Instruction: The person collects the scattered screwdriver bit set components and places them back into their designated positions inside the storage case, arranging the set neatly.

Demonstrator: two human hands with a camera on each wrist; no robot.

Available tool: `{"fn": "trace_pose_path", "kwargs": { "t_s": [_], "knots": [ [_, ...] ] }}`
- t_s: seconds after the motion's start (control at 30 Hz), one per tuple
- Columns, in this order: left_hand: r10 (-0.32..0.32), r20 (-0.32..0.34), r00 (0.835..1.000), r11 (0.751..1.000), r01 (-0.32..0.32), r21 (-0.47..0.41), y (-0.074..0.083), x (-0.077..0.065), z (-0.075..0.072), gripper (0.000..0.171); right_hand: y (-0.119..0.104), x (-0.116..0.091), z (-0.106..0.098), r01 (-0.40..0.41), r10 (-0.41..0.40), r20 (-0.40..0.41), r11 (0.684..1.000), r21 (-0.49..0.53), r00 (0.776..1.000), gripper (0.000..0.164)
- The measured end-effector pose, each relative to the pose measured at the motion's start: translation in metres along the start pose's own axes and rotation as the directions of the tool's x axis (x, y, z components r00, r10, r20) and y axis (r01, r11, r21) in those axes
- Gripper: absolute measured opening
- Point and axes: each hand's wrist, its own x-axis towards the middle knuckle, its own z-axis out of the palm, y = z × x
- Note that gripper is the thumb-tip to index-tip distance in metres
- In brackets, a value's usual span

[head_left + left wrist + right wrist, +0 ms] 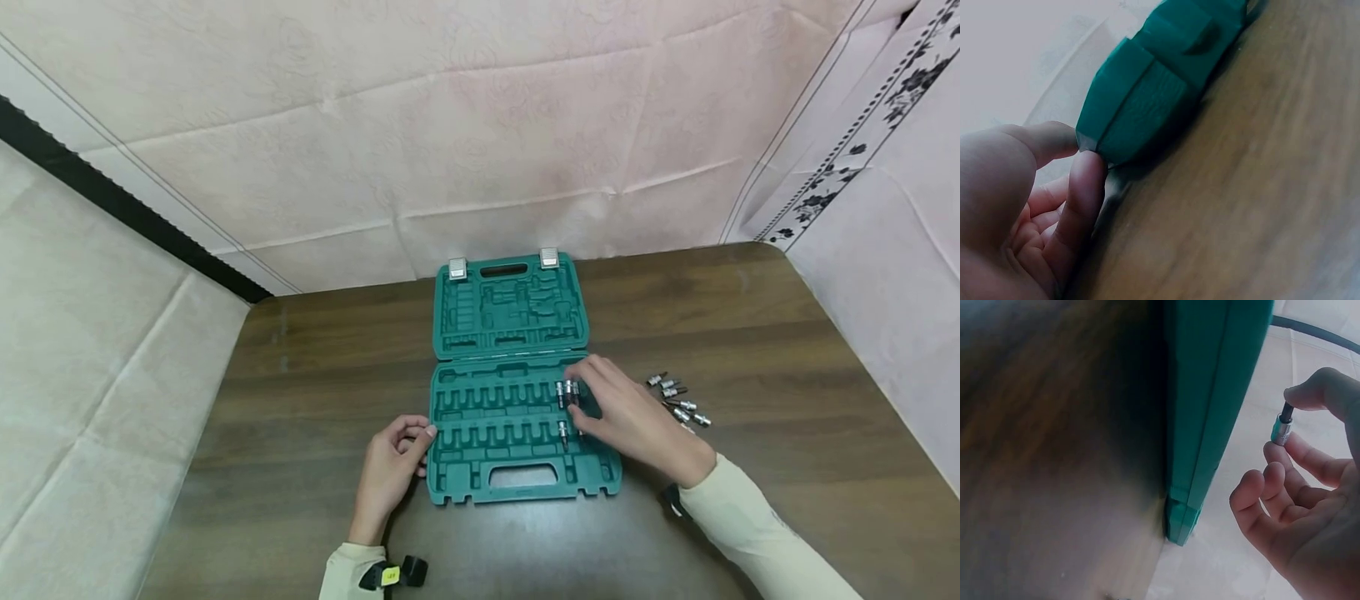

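Note:
A green plastic socket case [459,475] lies unfolded on the table, its moulded lid [491,308] laid back towards the wall. My left hand [392,463] holds the case's left edge; in the left wrist view, thumb and index finger pinch the green corner [1141,115]. Over the right part of the tray is my right hand [626,412]. Between its thumb and fingertips it pinches a bit socket [1281,429], with a silver knurled base and a dark shank. A few similar bit sockets [563,432] sit in the slots beside those fingers, some partly hidden by the hand.
Several loose bit sockets [682,408] lie in a small pile on the wooden table [322,375], right of the case. Two silver latches [549,258] stand on the lid's far edge. Pale cloth [465,150] hangs along the table's back and sides.

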Motion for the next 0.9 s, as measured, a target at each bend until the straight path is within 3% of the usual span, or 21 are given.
{"fn": "trace_pose_path", "kwargs": {
  "t_s": [0.2,0.57,0.9],
  "knots": [
    [0.005,-0.002,1.000,1.000,-0.005,-0.012,-0.001,-0.001,-0.002,0.022,0.001,0.012,0.007,0.043,-0.043,0.030,0.999,-0.008,0.999,0.045],
    [0.048,-0.012,0.999,0.999,-0.048,-0.017,0.008,0.013,-0.002,0.021,0.007,0.039,0.005,0.075,-0.072,0.084,0.997,-0.025,0.994,0.037],
    [-0.001,0.004,1.000,1.000,0.001,-0.007,0.005,0.004,0.001,0.022,0.007,0.033,0.018,0.059,-0.051,0.116,0.997,-0.059,0.992,0.036]
  ]
}}
